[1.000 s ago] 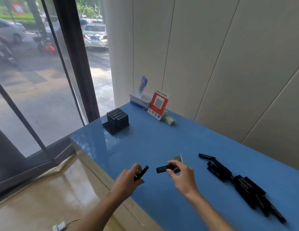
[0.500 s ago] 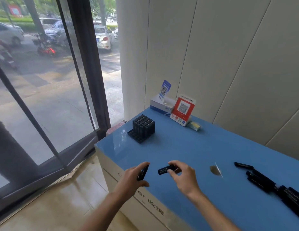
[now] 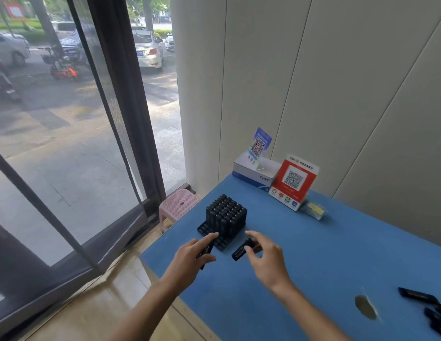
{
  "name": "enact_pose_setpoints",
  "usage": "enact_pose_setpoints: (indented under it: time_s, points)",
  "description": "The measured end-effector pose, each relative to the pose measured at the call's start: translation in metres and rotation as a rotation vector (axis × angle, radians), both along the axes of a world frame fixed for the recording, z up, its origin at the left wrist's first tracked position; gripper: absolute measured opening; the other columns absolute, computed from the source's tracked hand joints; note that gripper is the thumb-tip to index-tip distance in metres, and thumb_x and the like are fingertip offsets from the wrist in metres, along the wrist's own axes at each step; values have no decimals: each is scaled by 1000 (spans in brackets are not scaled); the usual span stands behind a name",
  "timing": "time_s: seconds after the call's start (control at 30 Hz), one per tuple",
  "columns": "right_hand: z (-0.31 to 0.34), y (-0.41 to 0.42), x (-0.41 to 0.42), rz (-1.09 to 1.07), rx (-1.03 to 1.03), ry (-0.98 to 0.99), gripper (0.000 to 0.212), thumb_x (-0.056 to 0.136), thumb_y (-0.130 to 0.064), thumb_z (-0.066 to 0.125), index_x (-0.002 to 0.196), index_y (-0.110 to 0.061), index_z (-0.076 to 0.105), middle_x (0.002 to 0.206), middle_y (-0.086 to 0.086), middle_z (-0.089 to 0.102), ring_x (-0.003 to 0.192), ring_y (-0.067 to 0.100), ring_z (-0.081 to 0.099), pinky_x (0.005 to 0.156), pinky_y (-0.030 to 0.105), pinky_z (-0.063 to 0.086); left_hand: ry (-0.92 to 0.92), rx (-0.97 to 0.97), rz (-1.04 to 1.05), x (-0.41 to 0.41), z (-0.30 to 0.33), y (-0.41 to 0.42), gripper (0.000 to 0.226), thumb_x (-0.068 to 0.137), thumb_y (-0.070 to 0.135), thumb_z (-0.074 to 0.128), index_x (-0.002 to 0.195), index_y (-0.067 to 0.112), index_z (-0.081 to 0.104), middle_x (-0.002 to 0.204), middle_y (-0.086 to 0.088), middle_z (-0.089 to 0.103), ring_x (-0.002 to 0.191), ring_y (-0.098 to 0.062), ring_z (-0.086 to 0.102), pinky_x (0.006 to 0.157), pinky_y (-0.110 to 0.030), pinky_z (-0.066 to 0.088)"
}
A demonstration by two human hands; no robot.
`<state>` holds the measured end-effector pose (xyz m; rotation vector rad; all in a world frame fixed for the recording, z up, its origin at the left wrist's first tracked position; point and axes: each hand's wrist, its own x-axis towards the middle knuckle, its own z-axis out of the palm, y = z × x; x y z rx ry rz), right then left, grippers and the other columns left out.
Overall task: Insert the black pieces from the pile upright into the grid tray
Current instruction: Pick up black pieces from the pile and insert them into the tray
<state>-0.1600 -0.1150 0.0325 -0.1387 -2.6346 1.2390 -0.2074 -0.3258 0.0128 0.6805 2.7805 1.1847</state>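
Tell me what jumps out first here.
Both hands at the blue table's near-left corner, each holding a black piece: left hand, right hand. Just beyond them sits the grid tray, mostly filled with upright pieces. The red QR sign stands by the wall behind it.

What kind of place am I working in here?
Probably a shop counter by the street: QR payment signs stand on the blue counter, and the glass door shows parked cars outside.

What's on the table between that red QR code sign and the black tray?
Nothing: the head view shows only bare blue table between the red QR sign and the grid tray.
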Motion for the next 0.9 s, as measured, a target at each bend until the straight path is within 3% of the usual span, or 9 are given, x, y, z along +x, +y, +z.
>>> enact_pose_setpoints:
  time_s: [0.23, 0.4, 0.7, 0.9]
  points:
    - [-11, -6, -40, -89, 46, 45, 21, 82, -15, 69, 97, -25, 59, 81, -12, 62, 78, 5, 58, 72, 22, 48, 14, 21, -31, -52, -4, -9, 48, 87, 34, 60, 132, 39, 43, 93, 11, 53, 70, -8, 55, 72, -16, 47]
    - [-21, -20, -55, -127, 111, 47, 19, 81, -14, 70, 95, -24, 62, 79, -22, 57, 79, 7, 58, 72, 22, 47, -10, 34, -106, -88, -13, -18, 49, 83, 30, 67, 128, 34, 48, 95, 9, 55, 68, -9, 56, 67, -14, 48]
    - [-34, -55, -70, -309, 254, -28, 17, 83, -15, 67, 99, -20, 67, 93, -10, 66, 89, 15, 58, 70, 27, 47, 11, 116, -333, -142, -26, -34, 49, 89, 12, 61, 130, 36, 48, 89, 1, 56, 63, -12, 58, 56, -27, 54]
    - [-40, -75, -76, -416, 377, 6, 20, 80, -9, 71, 98, -19, 70, 84, -8, 63, 78, 17, 58, 59, 21, 39, 93, 154, -443, -163, -31, -47, 64, 88, -7, 53, 131, 39, 40, 87, -3, 52, 71, 8, 56, 60, -23, 54]
